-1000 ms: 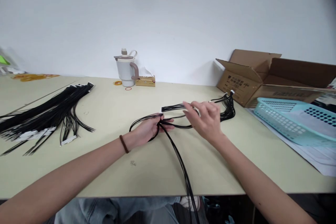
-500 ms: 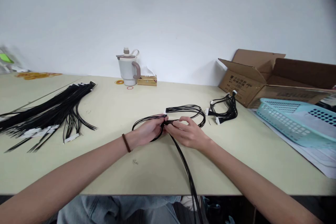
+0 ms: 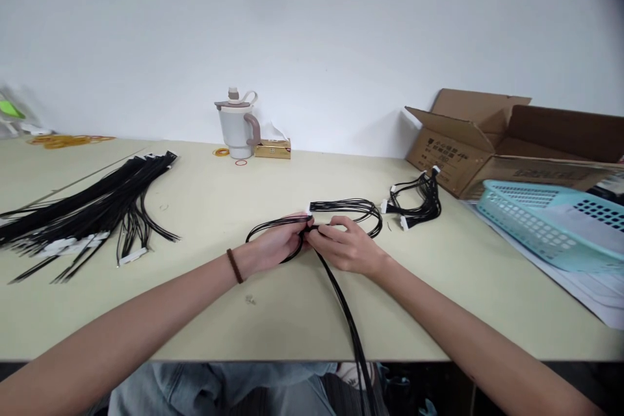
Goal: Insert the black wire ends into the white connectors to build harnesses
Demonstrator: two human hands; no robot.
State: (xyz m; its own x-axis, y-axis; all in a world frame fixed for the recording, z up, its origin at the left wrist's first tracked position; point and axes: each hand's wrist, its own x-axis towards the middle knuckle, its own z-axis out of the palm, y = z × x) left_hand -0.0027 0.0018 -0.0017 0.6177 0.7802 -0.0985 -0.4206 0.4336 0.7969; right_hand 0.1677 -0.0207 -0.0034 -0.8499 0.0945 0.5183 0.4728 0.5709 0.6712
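Observation:
A black wire harness (image 3: 347, 315) lies looped on both sides of my hands, and its long tail hangs over the table's front edge. My left hand (image 3: 283, 239) is closed on the bundle at the crossing of the loops. From the right, my right hand (image 3: 348, 246) pinches the same wires close to the left fingertips. A small white connector (image 3: 309, 208) shows just above the left fingers. What lies between the fingertips is partly hidden. Beyond the right loop rests a coiled black harness (image 3: 424, 205) with white connectors.
Many black wires with white connectors (image 3: 97, 201) are heaped at left. At the back stand a tumbler (image 3: 236, 127) and a tissue box (image 3: 273, 149). An open cardboard box (image 3: 451, 159) and a turquoise basket (image 3: 550, 240) occupy the right. Yellow rubber bands (image 3: 68, 141) lie far left.
Both hands stay in nearly the same place on the harness. The right fingers have shifted very slightly at the crossing; the surrounding things have not moved.

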